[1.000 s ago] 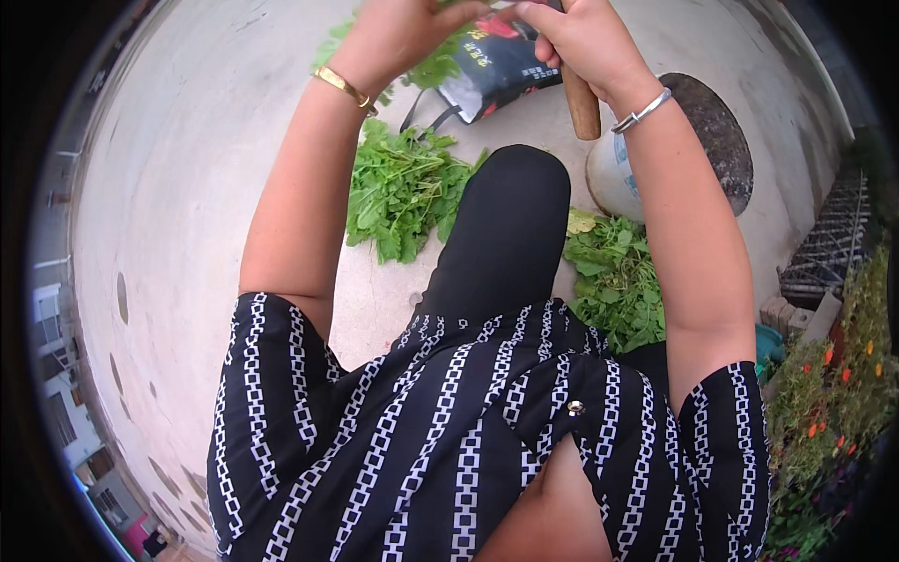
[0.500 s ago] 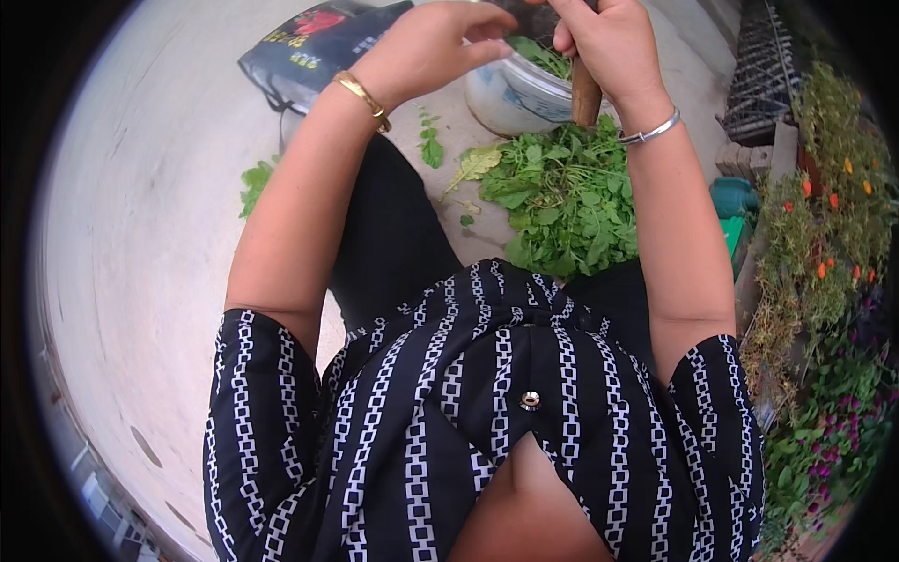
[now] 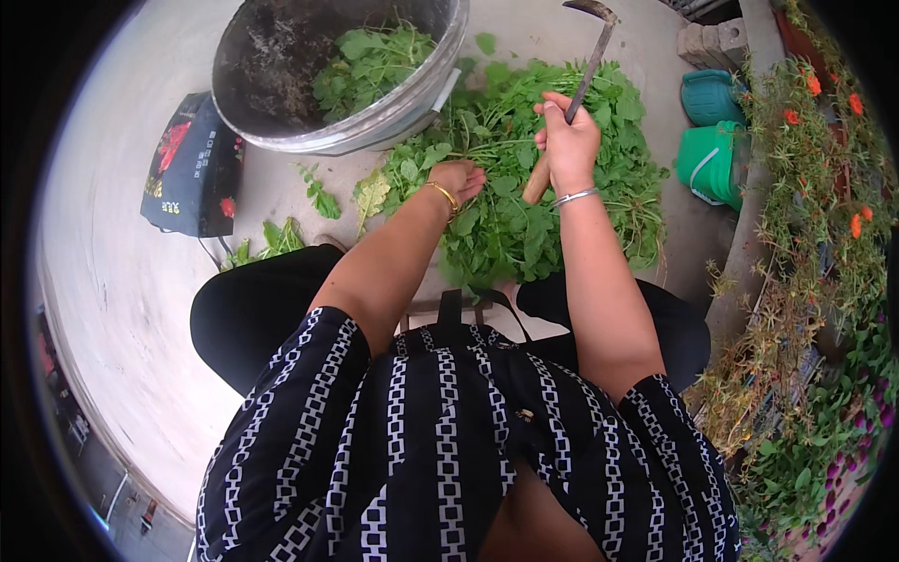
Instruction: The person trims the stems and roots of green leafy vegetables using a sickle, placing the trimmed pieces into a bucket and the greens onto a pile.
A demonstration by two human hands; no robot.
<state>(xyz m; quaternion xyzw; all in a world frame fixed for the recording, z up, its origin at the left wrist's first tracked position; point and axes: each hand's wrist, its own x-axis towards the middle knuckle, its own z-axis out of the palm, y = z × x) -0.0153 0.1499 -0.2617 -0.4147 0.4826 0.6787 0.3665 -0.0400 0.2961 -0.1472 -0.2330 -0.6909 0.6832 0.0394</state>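
Observation:
A large heap of leafy greens (image 3: 524,225) lies on the concrete in front of my knees. At its left side my left hand (image 3: 457,180), a gold bracelet on the wrist, reaches into the leaves with its fingers stretched out and nothing seen in it. My right hand (image 3: 569,145), a silver bangle on its wrist, is closed round a sickle (image 3: 592,73) above the heap. The sickle's wooden handle points down toward me, and its dark hooked blade is at the far end. Beyond my left hand a wide bucket (image 3: 337,139) holds more cut greens (image 3: 375,64).
A dark printed bag (image 3: 198,169) stands left of the bucket. Loose leaves (image 3: 323,195) and a yellowed leaf (image 3: 372,195) are on the floor. To the right are a teal pot (image 3: 712,97), a green bucket (image 3: 710,161), bricks (image 3: 714,43) and flowering plants (image 3: 796,234).
My left hand has come from beside the bucket down to the heap. My right hand, still on the sickle, is now over the greens. The view has shifted, showing more of the bucket and the sickle's blade.

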